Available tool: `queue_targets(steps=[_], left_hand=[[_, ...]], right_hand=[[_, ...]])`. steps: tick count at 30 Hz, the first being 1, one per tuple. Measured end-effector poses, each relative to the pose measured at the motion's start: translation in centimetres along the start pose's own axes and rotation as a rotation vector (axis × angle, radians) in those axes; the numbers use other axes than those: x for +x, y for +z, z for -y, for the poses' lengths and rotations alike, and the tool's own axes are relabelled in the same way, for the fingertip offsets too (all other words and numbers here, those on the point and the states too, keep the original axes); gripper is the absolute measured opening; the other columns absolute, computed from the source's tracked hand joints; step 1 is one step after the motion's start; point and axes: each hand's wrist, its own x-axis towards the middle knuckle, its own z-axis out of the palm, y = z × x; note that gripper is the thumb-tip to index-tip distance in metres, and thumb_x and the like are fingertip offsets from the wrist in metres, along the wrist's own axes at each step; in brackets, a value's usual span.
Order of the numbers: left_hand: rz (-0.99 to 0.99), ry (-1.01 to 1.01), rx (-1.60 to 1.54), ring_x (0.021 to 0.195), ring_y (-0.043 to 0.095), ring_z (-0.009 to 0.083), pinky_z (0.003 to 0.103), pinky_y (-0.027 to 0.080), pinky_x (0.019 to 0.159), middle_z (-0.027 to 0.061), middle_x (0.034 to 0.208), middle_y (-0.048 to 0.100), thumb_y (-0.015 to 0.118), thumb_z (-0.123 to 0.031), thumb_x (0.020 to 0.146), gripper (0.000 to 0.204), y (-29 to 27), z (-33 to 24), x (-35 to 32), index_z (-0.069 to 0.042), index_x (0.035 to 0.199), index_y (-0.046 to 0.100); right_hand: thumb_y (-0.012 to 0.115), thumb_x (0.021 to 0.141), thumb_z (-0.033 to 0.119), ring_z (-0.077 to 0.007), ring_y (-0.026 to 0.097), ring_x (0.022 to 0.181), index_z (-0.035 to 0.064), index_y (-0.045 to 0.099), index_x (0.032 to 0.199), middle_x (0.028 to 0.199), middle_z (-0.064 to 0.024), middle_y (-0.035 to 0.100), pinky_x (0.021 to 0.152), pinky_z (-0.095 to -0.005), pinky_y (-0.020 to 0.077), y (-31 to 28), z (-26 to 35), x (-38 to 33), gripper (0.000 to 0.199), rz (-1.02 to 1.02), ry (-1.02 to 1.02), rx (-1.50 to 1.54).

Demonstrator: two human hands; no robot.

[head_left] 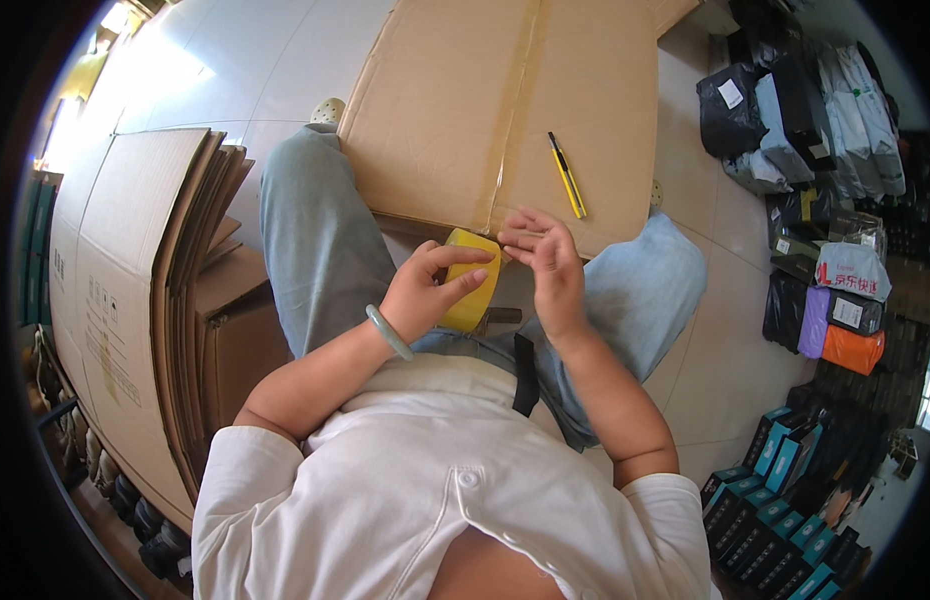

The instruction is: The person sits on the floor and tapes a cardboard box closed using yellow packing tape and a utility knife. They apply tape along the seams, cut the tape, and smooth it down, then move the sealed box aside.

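Note:
A roll of yellow packing tape (470,290) is gripped in my left hand (422,285), whose fingers lie across the side of the roll; a pale green bangle (389,333) circles that wrist. Just right of the roll is my right hand (551,265), fingers bent but apart, the tips close to the roll's edge. Whether those fingertips touch a strip of tape I cannot tell. Both hands are over my lap, at the near edge of a large cardboard box (425,120) with a tape strip along its middle seam. A yellow and black utility knife (566,176) lies on the box's right half.
Flattened cartons (125,290) stand upright on my left, beside another brown box (240,340). To the right, wrapped parcels (733,110) are piled along the tiled floor (697,190). Rows of black and blue boxes (770,530) sit at the lower right. My knees flank the large box.

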Motion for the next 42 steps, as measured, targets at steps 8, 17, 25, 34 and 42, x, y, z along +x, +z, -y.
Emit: queue_targets(steps=[8, 17, 25, 34, 42], left_hand=[[-0.026, 0.016, 0.031, 0.063, 0.039, 0.0121, 0.025, 0.037, 0.059, 0.0019, 0.073, 0.041, 0.074, -0.023, 0.081, 0.029, 0.4, -0.5, -0.1, -0.014, 0.108, 0.07], [0.084, 0.053, -0.354, 0.079, 0.056, 0.0103, 0.024, 0.046, 0.068, 0.0154, 0.102, 0.062, 0.076, -0.009, 0.079, 0.122, -0.9, -2.7, -1.6, -0.018, 0.141, -0.029], [0.592, -0.059, -0.442, 0.095, 0.059, 0.016, 0.03, 0.047, 0.085, 0.0077, 0.107, 0.062, 0.08, -0.031, 0.076, 0.056, 1.4, 0.2, -0.5, -0.001, 0.116, 0.056], [0.403, -0.525, -0.297, 0.081, 0.063, 0.0117, 0.027, 0.05, 0.075, 0.0057, 0.09, 0.069, 0.075, -0.046, 0.076, 0.049, 4.3, 5.2, 1.3, -0.001, 0.096, 0.07], [0.364, -0.866, -0.375, 0.079, 0.067, 0.0177, 0.028, 0.052, 0.073, 0.0119, 0.093, 0.068, 0.064, -0.056, 0.083, 0.062, 4.2, 9.0, 2.6, 0.003, 0.101, 0.064]], right_hand=[[0.074, 0.076, 0.008, -0.0233, 0.061, 0.087, 0.0046, 0.066, 0.083, 0.092, -0.009, 0.061, 0.075, -0.0309, 0.0482, 0.7, 1.6, 0.2, 0.011, -0.015, -0.269, -0.594], [0.077, 0.069, 0.002, -0.0221, 0.059, 0.08, 0.0068, 0.067, 0.082, 0.087, -0.0061, 0.059, 0.068, -0.0302, 0.0478, 0.8, 5.0, -0.9, 0.017, -0.031, -0.771, -0.782], [0.076, 0.072, 0.001, -0.0205, 0.058, 0.079, 0.0061, 0.068, 0.083, 0.086, -0.0075, 0.059, 0.066, -0.0294, 0.0484, 1.4, 3.9, -2.0, 0.015, -0.106, -0.577, -0.713], [0.075, 0.068, 0.002, -0.019, 0.058, 0.083, 0.0032, 0.07, 0.076, 0.085, -0.0057, 0.058, 0.073, -0.029, 0.0472, -1.0, -1.8, 1.7, 0.009, -0.247, -0.32, -0.891], [0.078, 0.069, 0.014, -0.0229, 0.055, 0.088, 0.008, 0.073, 0.077, 0.089, -0.0058, 0.059, 0.079, -0.035, 0.0442, -1.4, -5.9, 7.6, 0.011, -0.099, -0.079, -0.799]])
